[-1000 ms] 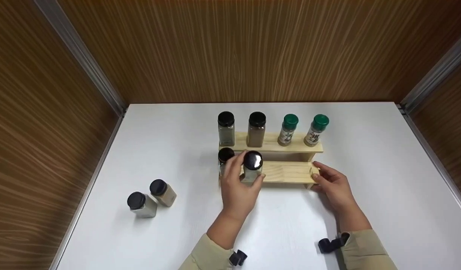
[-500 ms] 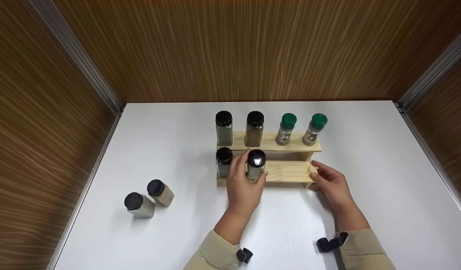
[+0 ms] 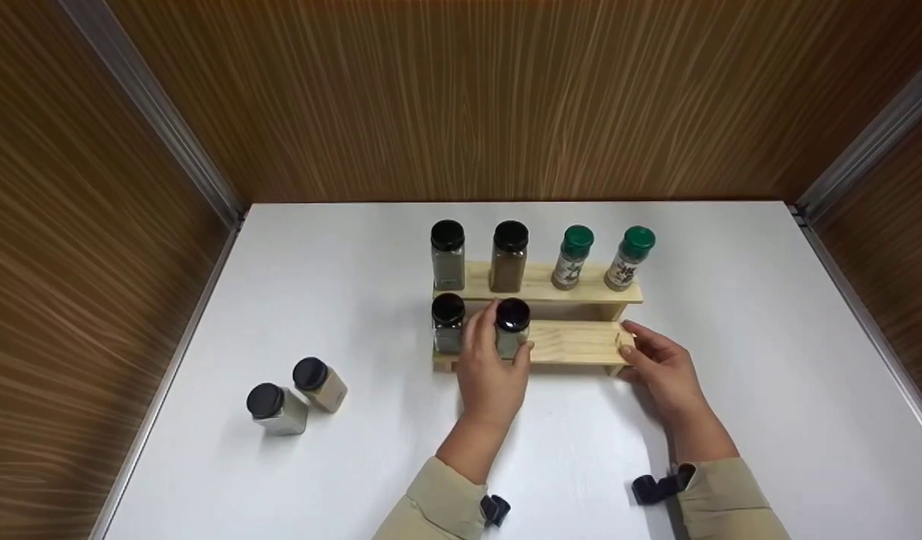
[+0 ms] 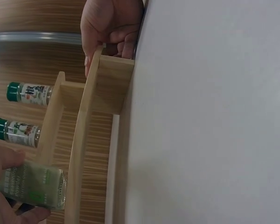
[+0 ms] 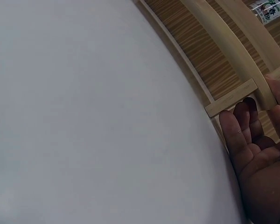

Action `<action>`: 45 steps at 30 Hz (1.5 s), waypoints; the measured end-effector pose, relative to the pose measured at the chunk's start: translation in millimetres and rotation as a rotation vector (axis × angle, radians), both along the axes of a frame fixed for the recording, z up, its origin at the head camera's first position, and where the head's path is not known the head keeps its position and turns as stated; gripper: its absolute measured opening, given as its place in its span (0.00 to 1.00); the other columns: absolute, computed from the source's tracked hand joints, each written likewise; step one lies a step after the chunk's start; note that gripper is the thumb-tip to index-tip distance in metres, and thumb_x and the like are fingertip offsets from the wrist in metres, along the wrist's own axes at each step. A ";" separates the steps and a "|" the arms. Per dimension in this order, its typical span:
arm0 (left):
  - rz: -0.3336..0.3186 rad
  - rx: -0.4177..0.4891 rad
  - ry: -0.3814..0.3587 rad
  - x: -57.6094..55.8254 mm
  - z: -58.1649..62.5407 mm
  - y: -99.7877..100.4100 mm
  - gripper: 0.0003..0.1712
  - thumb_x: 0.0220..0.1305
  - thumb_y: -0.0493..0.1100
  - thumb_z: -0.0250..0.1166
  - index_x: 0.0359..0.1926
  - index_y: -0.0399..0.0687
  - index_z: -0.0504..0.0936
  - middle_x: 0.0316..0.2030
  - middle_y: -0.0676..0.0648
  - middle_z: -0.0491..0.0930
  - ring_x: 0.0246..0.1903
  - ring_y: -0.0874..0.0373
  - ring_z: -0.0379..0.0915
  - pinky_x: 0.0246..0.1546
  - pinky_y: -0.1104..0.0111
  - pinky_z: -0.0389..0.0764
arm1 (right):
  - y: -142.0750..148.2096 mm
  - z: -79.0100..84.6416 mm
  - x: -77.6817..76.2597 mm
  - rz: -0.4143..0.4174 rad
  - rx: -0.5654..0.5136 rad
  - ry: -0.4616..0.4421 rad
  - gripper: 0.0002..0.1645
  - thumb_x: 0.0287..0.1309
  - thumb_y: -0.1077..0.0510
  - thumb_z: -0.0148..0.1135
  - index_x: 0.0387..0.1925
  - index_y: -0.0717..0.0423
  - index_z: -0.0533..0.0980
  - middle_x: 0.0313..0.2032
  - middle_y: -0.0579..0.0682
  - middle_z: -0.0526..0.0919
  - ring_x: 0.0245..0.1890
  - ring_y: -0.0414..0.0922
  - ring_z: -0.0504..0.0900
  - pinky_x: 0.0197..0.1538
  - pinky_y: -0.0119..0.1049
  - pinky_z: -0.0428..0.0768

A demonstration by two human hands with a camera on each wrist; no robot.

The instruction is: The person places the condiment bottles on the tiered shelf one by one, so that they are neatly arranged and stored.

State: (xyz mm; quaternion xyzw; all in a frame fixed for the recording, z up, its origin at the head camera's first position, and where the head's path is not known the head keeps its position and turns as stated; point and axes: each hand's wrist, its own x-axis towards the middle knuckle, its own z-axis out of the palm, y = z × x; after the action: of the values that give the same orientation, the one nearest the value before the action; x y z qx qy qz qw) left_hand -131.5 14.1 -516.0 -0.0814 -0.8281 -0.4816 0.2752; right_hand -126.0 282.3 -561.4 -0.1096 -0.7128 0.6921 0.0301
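Note:
My left hand [image 3: 493,386] holds a black-lidded spice jar [image 3: 512,316] between thumb and fingers, upright at the lower shelf of a two-tier wooden spice rack [image 3: 577,343]. In the left wrist view, green lettering shows on the spice jar [image 4: 42,185], its base right at the shelf. Another black-lidded jar [image 3: 448,334] stands just left of it, at the shelf's left end. My right hand [image 3: 667,379] grips the right end of the lower shelf, thumb on top and fingers beneath; the right wrist view shows curled fingers [image 5: 233,133] by the rack's leg.
On the upper shelf stand two black-lidded jars [image 3: 509,259] and two green-capped shakers [image 3: 572,259]. Two more black-lidded jars, one pale [image 3: 284,415] and one tan [image 3: 327,390], are on the white table [image 3: 355,465] at left. Wood-grain panels [image 3: 461,97] enclose the back and sides.
My left hand has moved slightly right with the spice jar, away from the neighbouring jar, and settled at the lower shelf. My right hand has kept its grip on the rack.

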 end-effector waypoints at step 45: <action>-0.006 0.059 0.326 32.6 68.9 -22.2 0.48 0.51 0.38 0.85 0.69 0.32 0.70 0.69 0.32 0.68 0.70 0.38 0.65 0.66 0.45 0.74 | -1.7 1.0 -1.2 0.001 0.042 0.002 0.33 0.72 0.68 0.65 0.74 0.69 0.68 0.45 0.47 0.80 0.40 0.39 0.83 0.38 0.32 0.86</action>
State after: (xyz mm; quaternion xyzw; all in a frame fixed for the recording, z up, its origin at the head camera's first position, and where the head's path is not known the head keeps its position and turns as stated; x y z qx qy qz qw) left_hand -98.9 -8.1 -447.1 -0.1528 -0.7576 -0.4871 0.4069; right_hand -127.2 280.6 -560.4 -0.1079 -0.7273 0.6769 0.0327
